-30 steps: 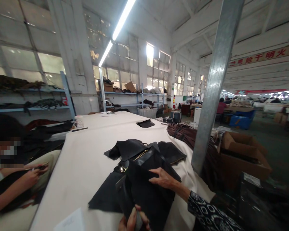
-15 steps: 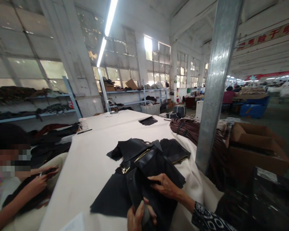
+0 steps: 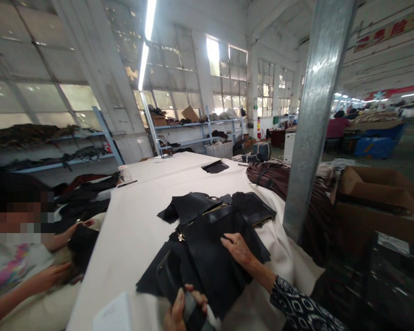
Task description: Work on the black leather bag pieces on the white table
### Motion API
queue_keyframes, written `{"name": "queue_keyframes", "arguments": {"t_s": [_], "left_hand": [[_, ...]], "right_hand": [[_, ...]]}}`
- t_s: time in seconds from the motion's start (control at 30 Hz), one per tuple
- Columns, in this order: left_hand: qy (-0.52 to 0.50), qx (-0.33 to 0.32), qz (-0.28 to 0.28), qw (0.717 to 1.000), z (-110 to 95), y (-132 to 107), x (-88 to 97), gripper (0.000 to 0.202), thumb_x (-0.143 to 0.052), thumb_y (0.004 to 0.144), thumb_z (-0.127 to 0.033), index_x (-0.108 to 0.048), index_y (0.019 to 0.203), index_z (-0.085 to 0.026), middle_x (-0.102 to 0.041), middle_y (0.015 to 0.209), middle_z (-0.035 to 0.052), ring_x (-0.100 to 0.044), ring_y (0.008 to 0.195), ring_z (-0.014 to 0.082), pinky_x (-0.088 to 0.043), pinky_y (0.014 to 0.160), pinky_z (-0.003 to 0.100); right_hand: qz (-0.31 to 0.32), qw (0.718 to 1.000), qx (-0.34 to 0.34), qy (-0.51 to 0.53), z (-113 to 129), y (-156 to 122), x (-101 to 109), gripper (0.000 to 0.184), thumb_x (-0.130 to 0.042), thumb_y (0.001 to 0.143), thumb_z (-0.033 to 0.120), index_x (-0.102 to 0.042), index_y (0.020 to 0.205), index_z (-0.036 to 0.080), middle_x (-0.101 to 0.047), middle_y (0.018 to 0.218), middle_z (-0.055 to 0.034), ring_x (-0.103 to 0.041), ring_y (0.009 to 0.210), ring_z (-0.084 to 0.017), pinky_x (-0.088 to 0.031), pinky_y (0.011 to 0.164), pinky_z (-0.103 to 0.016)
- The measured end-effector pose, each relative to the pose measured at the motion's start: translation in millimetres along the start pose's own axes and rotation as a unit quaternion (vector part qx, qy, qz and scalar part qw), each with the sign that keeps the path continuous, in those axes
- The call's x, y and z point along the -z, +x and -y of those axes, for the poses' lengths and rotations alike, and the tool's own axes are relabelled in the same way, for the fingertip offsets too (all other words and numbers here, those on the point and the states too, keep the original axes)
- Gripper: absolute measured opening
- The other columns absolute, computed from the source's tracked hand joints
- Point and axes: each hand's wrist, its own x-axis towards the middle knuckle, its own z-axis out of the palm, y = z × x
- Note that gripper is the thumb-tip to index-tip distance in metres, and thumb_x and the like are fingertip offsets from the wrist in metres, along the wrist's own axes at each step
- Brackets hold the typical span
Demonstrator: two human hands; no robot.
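Seen from beside the white-covered table [image 3: 100,257] | black leather panels [image 3: 210,243] lie overlapped mid-table, no finished item visible | right hand [image 3: 239,248] open, flat on them | left hand [image 3: 181,312] closed on a panel, near table edge | loose black piece [image 3: 215,167] lies apart, far end

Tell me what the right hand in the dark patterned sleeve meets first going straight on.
The stacked black leather panels: the right hand rests on them, its fingers pointing across them, though depth is hard to judge here.
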Motion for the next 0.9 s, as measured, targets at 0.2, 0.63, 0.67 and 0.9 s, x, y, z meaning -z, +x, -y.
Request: {"name": "queue_keyframes", "arguments": {"t_s": [0.2,0.63,0.67,0.9], "left_hand": [[-0.010,0.004,0.045,0.999,5,5,7.5,0.032,-0.075,0.061,-0.048,-0.062,0.076,-0.023,-0.057,0.050,0.0000,-0.054,0.045,0.0177,-0.044,0.042,0.026],[0.099,-0.033,0.090,0.990,-5,26,-32.7,0.032,-0.062,0.076,-0.048,-0.059,0.076,-0.016,-0.058,0.046,0.0012,-0.054,0.041,0.0179,-0.043,0.047,0.029],[0.109,-0.030,0.087,0.990,-5,30,-36.3,0.032,-0.062,0.076,-0.048,-0.059,0.076,-0.016,-0.057,0.045,0.0011,-0.053,0.040,0.0179,-0.043,0.047,0.029],[0.149,0.000,0.073,0.986,-8,38,-50.0,0.032,-0.058,0.079,-0.048,-0.055,0.076,-0.016,-0.058,0.047,0.0010,-0.054,0.043,0.0174,-0.042,0.048,0.028]], "right_hand": [[0.025,1.000,0.010,0.016,3,0,2,0.033,-0.048,0.082,0.035,-0.061,0.061,0.013,-0.047,0.054,0.0021,-0.037,0.056,-0.010,-0.028,0.054,-0.024],[0.101,0.989,0.023,0.109,10,-7,11,0.034,-0.047,0.087,0.038,-0.071,0.087,0.014,-0.055,0.065,0.0018,-0.036,0.060,-0.010,-0.029,0.056,-0.024],[0.104,0.988,0.023,0.115,11,-8,11,0.034,-0.047,0.087,0.038,-0.071,0.087,0.014,-0.055,0.064,0.0018,-0.036,0.060,-0.010,-0.029,0.056,-0.023],[0.118,0.985,0.010,0.123,12,-9,12,0.035,-0.043,0.088,0.036,-0.071,0.093,0.015,-0.058,0.069,0.0012,-0.040,0.061,-0.011,-0.031,0.057,-0.023]]}}
